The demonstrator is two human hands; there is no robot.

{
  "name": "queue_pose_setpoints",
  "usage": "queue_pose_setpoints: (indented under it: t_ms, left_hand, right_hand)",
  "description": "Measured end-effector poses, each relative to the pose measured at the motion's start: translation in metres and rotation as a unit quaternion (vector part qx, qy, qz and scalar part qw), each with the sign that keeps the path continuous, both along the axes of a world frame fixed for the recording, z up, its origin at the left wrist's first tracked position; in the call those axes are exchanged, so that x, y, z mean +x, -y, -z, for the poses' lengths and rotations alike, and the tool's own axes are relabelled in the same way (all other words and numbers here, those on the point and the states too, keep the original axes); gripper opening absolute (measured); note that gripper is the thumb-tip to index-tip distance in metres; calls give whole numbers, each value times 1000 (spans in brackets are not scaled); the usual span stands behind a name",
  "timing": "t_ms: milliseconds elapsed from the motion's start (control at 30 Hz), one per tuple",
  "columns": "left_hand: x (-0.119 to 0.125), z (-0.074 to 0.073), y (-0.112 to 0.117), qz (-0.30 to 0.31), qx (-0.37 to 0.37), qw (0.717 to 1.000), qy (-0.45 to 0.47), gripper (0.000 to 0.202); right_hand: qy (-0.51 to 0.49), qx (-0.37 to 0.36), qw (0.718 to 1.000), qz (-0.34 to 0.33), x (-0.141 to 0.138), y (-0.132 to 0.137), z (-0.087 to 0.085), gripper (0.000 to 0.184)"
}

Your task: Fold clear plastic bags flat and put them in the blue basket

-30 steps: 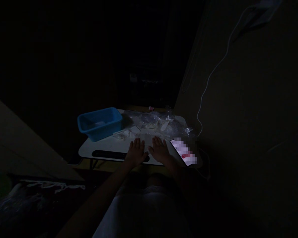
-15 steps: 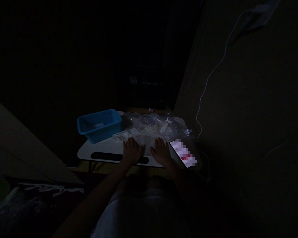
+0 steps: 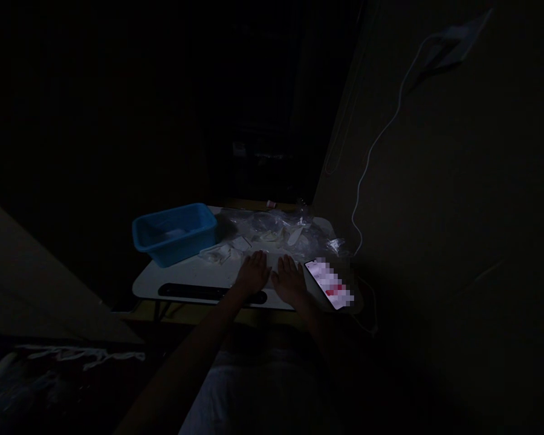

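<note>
While mid-frame, left hand [image 3: 252, 275] and right hand [image 3: 289, 280] lie flat, empty, side by side on table [image 3: 185, 273]. Phone [image 3: 329, 283] lower right.

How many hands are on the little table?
2. The left hand lies flat on the white table; the right hand lies flat beside it, next to the lit phone. No others show.

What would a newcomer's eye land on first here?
The lit phone glows at the right edge of the table, brightest spot in the dark room. The left hand and right hand lie flat, side by side, just left of it; a blue tub sits far left.
</note>
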State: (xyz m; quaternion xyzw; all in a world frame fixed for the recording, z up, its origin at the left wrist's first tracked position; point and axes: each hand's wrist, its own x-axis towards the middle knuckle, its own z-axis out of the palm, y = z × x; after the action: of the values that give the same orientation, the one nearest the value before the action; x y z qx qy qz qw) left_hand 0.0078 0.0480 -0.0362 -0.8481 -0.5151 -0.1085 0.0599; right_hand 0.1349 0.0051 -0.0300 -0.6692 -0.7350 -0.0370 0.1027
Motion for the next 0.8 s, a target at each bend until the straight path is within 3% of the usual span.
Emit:
queue_pose_setpoints:
  t_ms: [267,600,800]
  left_hand:
    - [-21,-7,6,-81,-22,996,-20,57]
    - [-19,-8,9,-82,-14,997,-5,56]
    - [-19,-9,9,-84,-14,996,-12,56]
  right_hand:
    - [0,-26,1000,5,-1,2,-4,59]
    - [-72,46,996,39,12,-10,1,56]
    - [-31,50,996,-74,-9,-11,-9,55]
